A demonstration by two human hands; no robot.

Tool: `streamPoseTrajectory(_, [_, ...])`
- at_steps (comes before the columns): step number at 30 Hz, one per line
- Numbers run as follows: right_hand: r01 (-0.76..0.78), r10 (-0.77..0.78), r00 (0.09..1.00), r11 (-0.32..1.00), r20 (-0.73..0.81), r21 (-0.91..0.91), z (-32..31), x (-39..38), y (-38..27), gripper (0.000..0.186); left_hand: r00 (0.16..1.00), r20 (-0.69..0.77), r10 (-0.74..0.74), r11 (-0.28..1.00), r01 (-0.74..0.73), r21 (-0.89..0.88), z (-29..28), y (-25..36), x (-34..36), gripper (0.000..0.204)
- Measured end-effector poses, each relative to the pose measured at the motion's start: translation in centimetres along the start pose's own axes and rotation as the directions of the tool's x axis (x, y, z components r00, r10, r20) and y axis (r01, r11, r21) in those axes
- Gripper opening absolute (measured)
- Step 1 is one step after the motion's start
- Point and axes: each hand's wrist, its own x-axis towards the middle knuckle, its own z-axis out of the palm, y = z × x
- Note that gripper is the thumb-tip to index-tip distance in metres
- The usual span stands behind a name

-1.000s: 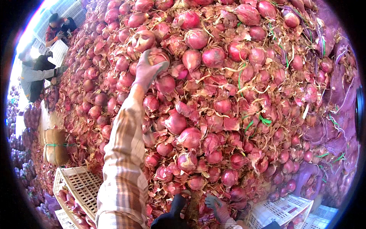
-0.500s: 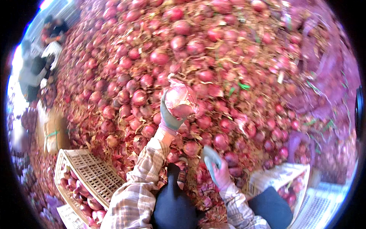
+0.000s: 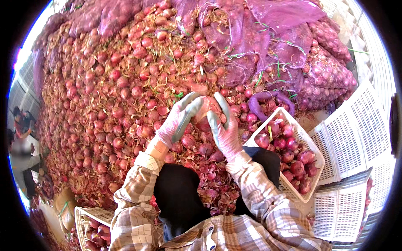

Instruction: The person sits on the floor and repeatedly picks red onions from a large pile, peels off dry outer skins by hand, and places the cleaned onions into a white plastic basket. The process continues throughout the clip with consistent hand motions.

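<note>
A large red onion (image 3: 202,113) with loose, papery skin is between my two hands, above the onion pile. My left hand (image 3: 179,119), in a grey-and-pink work glove, curls its fingers over the onion's left side. From the right, my right hand (image 3: 225,133), gloved alike, bends its fingers against the other side. The fingers hide part of the onion. Below and around the hands spreads a deep heap of red onions (image 3: 118,112) mixed with dry brown skins.
Right of my knee stands a cream crate (image 3: 319,164) filled with red onions. White slatted crates (image 3: 349,131) stand beyond it. Purple mesh sacks (image 3: 326,69) lie at the far right. Another crate with onions (image 3: 98,214) is at lower left. People (image 3: 23,144) sit at the far left.
My right hand has risen from near my knee to the onion, which my left hand alone held up before. The view has swung to the right, bringing the filled crate fully into sight.
</note>
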Motion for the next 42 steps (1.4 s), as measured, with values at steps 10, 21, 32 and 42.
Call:
streamPoseTrajectory(10, [0.141, -0.142, 0.989, 0.989, 0.039, 0.034, -4.9, 1.4, -3.6, 0.061, 0.938, -0.319, 0.136, 0.981, -0.173, -0.09, 9.3, 1.2, -0.4, 0.056])
streamPoseTrajectory(21, [-0.19, 0.199, 0.977, 0.975, -0.08, 0.115, -2.4, 0.4, 3.1, 0.045, 0.858, -0.395, -0.329, 0.781, 0.012, -0.624, 6.0, -5.2, 3.3, 0.03])
streamPoseTrajectory(32, [-0.226, 0.244, 0.951, 0.968, -0.19, 0.113, -3.6, 2.4, 6.5, 0.059, 0.967, -0.145, -0.212, 0.883, 0.126, -0.452, 6.8, -6.0, 4.2, 0.051])
streamPoseTrajectory(42, [-0.199, 0.209, 0.977, 0.967, -0.046, 0.162, -3.3, 2.4, 3.1, 0.081, 0.986, -0.1, -0.136, 0.578, -0.003, -0.816, 5.3, -6.5, 4.6, 0.058])
